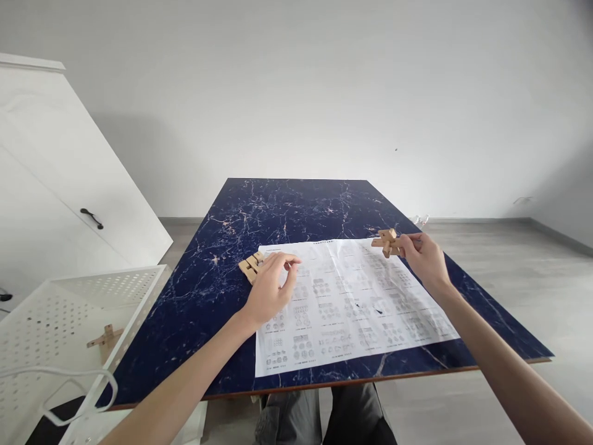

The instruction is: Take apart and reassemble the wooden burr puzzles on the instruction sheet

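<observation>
My right hand [424, 256] pinches a partly assembled wooden burr puzzle [387, 242], made of crossed notched sticks, above the right edge of a printed sheet [336, 321]. The sheet is creased and covered with rows of small diagrams. Over its left edge hovers or rests my left hand [273, 287], loosely curved, with a gap between thumb and fingers and nothing visible in them. Just beside it, loose notched wooden puzzle pieces [251, 267] lie on the dark blue marbled table [287, 210]; the hand hides part of them.
A white perforated basket [160, 290] stands left of the table, with another wooden cross-shaped piece [106, 337] and a white cable [113, 383]. Behind it is a white cabinet [60, 167] with a dark handle. A pale wall [315, 93] rises beyond the table.
</observation>
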Motion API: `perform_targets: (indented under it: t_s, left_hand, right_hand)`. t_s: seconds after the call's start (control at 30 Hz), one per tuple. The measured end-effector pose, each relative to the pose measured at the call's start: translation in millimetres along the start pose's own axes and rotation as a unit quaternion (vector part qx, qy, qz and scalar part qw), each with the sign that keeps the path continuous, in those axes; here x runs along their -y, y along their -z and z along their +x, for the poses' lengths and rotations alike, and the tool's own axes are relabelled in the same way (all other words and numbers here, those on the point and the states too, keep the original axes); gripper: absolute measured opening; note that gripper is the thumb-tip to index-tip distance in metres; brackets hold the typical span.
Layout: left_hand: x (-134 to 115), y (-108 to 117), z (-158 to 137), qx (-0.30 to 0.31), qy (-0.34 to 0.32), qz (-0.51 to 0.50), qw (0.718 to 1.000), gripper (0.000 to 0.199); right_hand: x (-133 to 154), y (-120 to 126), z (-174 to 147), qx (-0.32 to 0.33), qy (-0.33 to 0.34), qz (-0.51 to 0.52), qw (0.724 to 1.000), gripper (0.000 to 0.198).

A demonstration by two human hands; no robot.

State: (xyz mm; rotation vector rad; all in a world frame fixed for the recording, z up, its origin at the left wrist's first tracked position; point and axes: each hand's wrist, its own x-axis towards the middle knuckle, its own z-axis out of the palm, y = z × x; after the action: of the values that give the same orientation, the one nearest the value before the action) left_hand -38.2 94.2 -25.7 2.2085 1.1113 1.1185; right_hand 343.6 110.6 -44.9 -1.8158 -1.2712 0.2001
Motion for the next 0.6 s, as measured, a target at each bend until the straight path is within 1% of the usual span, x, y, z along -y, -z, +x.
perform_targets:
  t_s: [0.07, 0.13, 0.23, 0.33, 0.37, 0.4, 0.47, 0.53, 0.6]
  left_hand:
    - [8, 2, -1, -0.007, -0.023, 0.063, 0.998, 0.016]
    - [18, 8, -4, -0.013, -0.014, 0.127, 0.992, 0.021]
    - [35, 24, -12, -0.027, 0.010, 0.210, 0.977, 0.047]
    - [53, 43, -22, -0.028, 0.049, 0.259, 0.964, 0.073]
    - [58, 48, -25, -0.024, 0.065, 0.268, 0.961, 0.081]
    - [63, 53, -28, -0.023, 0.081, 0.274, 0.958, 0.088]
    - [69, 58, -32, -0.016, 0.115, 0.271, 0.955, 0.095]
    - [72, 60, -33, -0.003, 0.140, 0.254, 0.957, 0.095]
    - [71, 59, -32, 0.009, 0.153, 0.231, 0.961, 0.092]
  right_hand:
    - [-3, -3, 3, -0.014, -0.014, -0.021, 1.000, 0.034]
    - [-3, -5, 4, -0.006, -0.019, -0.025, 0.999, 0.032]
    - [-2, -3, -3, 0.003, -0.020, -0.028, 0.999, 0.039]
    - [5, 2, -19, -0.025, -0.014, -0.034, 0.999, 0.045]
    - [9, 3, -26, -0.042, 0.002, -0.040, 0.998, 0.043]
    - [15, 3, -33, -0.041, 0.022, -0.034, 0.998, 0.041]
    - [30, -1, -45, 0.005, 0.064, 0.013, 0.998, 0.041]
    - [46, -12, -53, 0.092, 0.106, 0.058, 0.988, 0.044]
    - [61, -27, -55, 0.179, 0.135, 0.087, 0.971, 0.044]
